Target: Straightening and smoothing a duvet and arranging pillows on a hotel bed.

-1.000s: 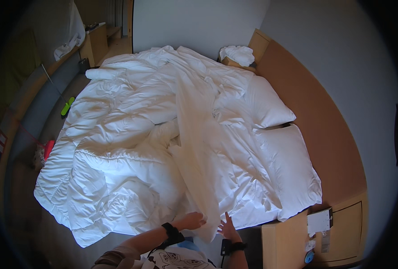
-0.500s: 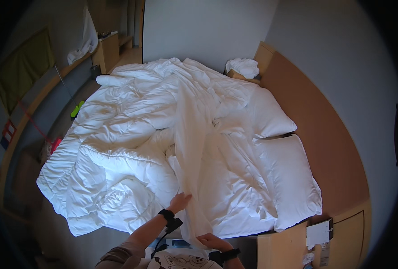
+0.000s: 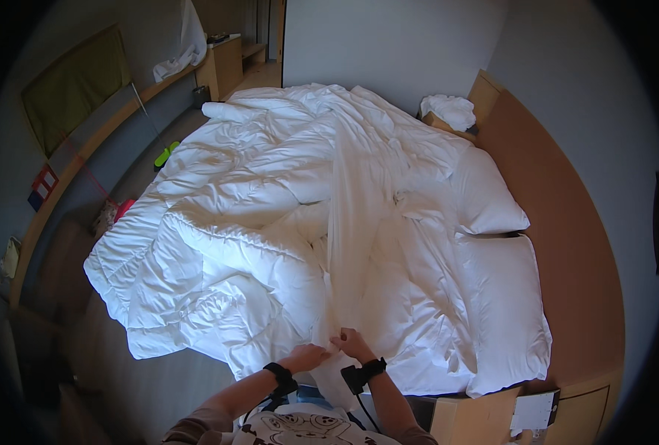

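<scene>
A thin, almost see-through white cloth [image 3: 346, 259] runs in a long strip from the far side of the bed to its near edge. At its near end my left hand [image 3: 309, 357] and my right hand [image 3: 353, 344] are close together, both closed on the cloth. Below them its end hangs in front of my body. Left of the strip lies a rumpled, puffy white duvet [image 3: 225, 241], spilling over the foot of the bed. On the right, a wrinkled white bedsheet [image 3: 418, 319] covers the mattress.
Two white pillows, a far one [image 3: 487, 191] and a near one [image 3: 502, 304], lie against the brown headboard [image 3: 567, 245]. A wooden nightstand [image 3: 478, 421] adjoins the near bed corner. White fabric [image 3: 452, 113] sits on the far nightstand. A long wooden ledge [image 3: 84, 152] follows the left wall.
My right hand has moved up and left from the near edge, now beside my left hand. The left hand is lower, nearer my body. The whole view has shifted, so the bed appears farther right.
</scene>
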Available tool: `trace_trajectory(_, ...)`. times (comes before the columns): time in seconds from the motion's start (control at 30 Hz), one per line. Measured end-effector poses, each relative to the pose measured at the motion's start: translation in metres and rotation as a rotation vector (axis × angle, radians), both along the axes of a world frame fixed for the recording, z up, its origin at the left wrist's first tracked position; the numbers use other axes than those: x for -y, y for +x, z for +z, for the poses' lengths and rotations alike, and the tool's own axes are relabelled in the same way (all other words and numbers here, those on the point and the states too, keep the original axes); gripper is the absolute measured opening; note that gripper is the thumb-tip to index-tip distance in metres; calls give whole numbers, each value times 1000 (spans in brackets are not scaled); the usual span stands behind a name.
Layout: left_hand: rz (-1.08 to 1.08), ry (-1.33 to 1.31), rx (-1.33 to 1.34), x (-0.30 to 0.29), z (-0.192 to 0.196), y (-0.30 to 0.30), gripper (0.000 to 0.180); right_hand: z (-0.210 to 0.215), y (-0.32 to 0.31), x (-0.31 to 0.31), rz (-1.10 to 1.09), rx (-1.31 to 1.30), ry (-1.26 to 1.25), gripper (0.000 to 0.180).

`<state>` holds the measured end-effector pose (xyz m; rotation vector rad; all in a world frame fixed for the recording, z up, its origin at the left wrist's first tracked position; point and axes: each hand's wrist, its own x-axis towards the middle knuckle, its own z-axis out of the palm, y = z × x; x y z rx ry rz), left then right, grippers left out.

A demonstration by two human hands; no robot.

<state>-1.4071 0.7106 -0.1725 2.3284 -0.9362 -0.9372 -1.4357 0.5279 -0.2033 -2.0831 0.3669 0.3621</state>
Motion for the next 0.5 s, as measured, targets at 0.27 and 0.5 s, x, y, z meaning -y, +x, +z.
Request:
trace_trajectory(0.27,535,-262,277,-49,-11,131,32,-36,-26,57,-248,-88,-4,23)
trace_trajectory(0.5,391,-404,267,27,1,265,31,-17,8,13,-262,-8,-199,40)
